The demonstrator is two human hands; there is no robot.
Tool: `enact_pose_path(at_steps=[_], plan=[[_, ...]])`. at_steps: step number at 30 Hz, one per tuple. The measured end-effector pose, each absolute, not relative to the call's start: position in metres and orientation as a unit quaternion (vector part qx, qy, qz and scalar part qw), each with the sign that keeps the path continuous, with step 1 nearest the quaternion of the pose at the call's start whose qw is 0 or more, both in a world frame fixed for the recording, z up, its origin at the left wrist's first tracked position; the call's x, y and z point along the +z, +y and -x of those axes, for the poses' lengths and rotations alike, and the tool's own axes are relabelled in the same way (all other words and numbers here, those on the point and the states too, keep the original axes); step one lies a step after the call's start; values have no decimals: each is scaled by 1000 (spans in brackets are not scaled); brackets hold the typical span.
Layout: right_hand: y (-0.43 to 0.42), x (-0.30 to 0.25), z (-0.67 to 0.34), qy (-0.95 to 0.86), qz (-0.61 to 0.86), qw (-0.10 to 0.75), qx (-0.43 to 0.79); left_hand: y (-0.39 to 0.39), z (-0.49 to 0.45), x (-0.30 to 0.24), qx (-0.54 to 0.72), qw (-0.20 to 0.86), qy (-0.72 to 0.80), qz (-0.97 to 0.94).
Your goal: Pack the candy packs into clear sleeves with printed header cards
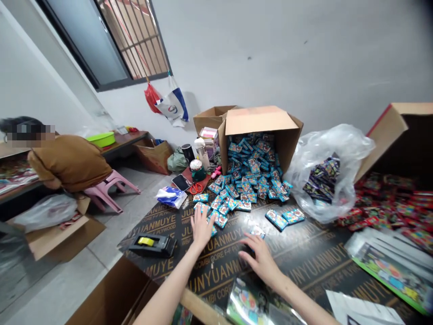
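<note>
My left hand [201,228] reaches forward over the black plywood board [304,257], fingers spread, touching the near edge of a spill of small blue card packs [248,183]. My right hand [259,257] lies on the board with its fingers bent, fingertips at a single blue pack [257,232]. The packs pour out of a tipped cardboard box [262,122] at the back. Two more blue packs [286,218] lie apart to the right.
A clear plastic bag of dark packs [324,176] and a tipped box spilling red packs [389,198] sit to the right. A tape dispenser [152,244], red scissors [195,188], a phone [181,182] and cups lie to the left. A person in brown [67,162] sits at far left.
</note>
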State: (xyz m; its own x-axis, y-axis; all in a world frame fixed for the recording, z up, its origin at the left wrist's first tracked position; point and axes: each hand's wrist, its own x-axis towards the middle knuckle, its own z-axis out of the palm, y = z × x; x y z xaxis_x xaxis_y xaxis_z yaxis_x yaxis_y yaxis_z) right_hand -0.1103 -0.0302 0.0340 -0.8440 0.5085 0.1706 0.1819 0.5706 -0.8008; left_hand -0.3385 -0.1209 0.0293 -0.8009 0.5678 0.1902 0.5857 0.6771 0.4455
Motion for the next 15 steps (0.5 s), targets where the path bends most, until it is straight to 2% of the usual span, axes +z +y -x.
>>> enact_pose_path(at_steps=[4,7,9,12,15], plan=[[-4,33,139,-945,210,109,227,-98,392,34,-230,47,-911,339],[14,15,141,-971,176,53,153,-79,406,24,-229,24,-910,344],[24,4,134,-967,217,64,116,-69,390,9,-232,13,-911,340],[30,3,126,-935,323,123,78,-56,353,-11,-238,-6,-916,323],[14,17,135,-954,241,143,102,-36,344,-8,-245,-14,-919,310]])
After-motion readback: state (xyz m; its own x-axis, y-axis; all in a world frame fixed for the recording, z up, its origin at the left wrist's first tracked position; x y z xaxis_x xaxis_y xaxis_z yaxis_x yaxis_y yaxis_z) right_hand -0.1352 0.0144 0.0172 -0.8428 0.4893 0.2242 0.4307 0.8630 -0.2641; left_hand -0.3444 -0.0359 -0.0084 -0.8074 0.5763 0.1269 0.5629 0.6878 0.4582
